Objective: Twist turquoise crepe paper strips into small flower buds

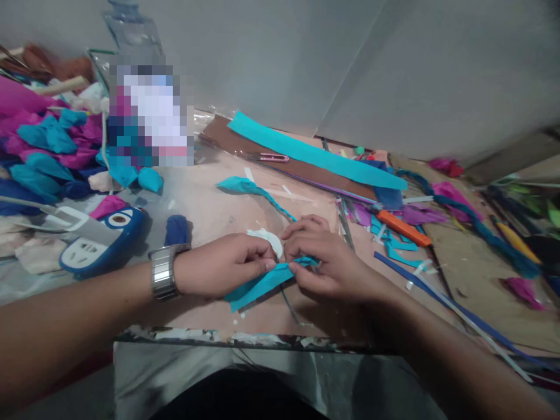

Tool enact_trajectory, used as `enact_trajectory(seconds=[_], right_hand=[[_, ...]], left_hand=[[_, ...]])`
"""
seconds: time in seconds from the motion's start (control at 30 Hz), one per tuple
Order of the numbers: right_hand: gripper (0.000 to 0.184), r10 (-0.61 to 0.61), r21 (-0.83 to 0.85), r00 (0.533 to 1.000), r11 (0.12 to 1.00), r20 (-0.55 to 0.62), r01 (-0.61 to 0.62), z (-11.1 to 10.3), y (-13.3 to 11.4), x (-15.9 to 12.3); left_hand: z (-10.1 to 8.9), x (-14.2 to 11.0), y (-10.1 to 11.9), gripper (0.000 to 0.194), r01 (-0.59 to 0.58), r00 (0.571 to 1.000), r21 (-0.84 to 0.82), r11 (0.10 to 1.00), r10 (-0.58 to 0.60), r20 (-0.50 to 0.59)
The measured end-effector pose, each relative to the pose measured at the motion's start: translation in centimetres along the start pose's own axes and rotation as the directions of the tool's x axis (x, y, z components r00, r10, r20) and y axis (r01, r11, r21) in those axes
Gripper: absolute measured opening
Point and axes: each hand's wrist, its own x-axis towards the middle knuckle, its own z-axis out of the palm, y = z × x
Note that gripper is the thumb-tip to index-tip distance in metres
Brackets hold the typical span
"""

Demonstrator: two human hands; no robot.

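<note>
- Pinching a turquoise strip (258, 286), the left hand (223, 265) has a narrow grip, with thumb and forefinger together at the strip's upper edge.
- The right hand (335, 259) pinches the same strip a little farther right, its grip narrow too; the two sets of fingertips are near each other but apart.
- The strip lies on the near part of the worktop (205, 204), its long axis slanting from lower left to upper right, roughly along the line between the hands.
- Its broad, flat end reaches down and left from both grips, passing below the left hand, so that hand is the nearer one to this loose end. The other end runs in under the right fingers, partly hidden by them.
- Just beyond the fingertips sits a white rounded piece (268, 239), partly behind the left fingers; whether either hand touches it, I cannot tell.
- A twisted turquoise length (275, 204) with a leaf-shaped tip (238, 185) slants down toward the right knuckles; where it ends is hidden.
- A thin dark stem (289, 304) shows below the strip, pointing toward the person.
- Farther off are pink-handled snips (273, 157) and a long turquoise band (306, 151); an orange cutter (405, 227) lies beyond the right hand.
</note>
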Motion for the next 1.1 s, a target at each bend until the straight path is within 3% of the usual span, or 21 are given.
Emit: enact_trajectory(seconds=[0.2,0.27,0.4,0.5,0.67,0.9,1.0,1.1], right_hand=[[0.005,-0.003,-0.006,1.0,1.0,0.014,0.003,0.5,-0.1,0.1],[0.006,0.007,0.005,0.999,1.0,0.031,-0.007,0.7,-0.2,0.1],[0.005,0.017,0.009,0.999,1.0,0.046,-0.017,0.6,-0.2,0.0],[0.005,0.014,0.002,0.999,1.0,0.044,-0.014,0.4,-0.1,-0.1],[0.006,0.033,-0.006,0.999,0.999,0.025,-0.033,-0.1,0.1,0.0],[0.007,0.036,0.005,0.999,0.999,0.025,-0.037,-0.4,0.0,-0.1],[0.007,0.023,0.009,0.999,1.0,0.027,-0.023,-0.2,0.0,-0.1],[0.006,0.004,0.018,0.999,1.0,0.04,-0.005,0.1,0.1,-0.2]], left_hand=[[0.6,0.0,-0.3,0.035,0.059,0.994,-0.277,0.959,-0.033,0.1],[0.7,0.1,-0.4,0.035,0.052,0.995,-0.232,0.971,-0.031,0.096],[0.3,0.1,-0.3,0.03,-0.058,0.998,0.07,0.996,0.057,0.025],[0.0,0.1,-0.2,0.027,-0.083,0.996,0.144,0.986,0.081,0.024],[-0.1,0.0,-0.2,0.022,-0.056,0.997,0.051,0.997,0.053,0.055],[0.0,-0.3,0.3,0.026,0.113,0.983,-0.188,0.976,-0.082,0.165],[0.1,-0.2,0.4,0.025,0.108,0.983,-0.237,0.966,-0.068,0.171],[0.2,0.0,0.1,0.025,0.03,0.995,-0.171,0.985,-0.013,0.098]])
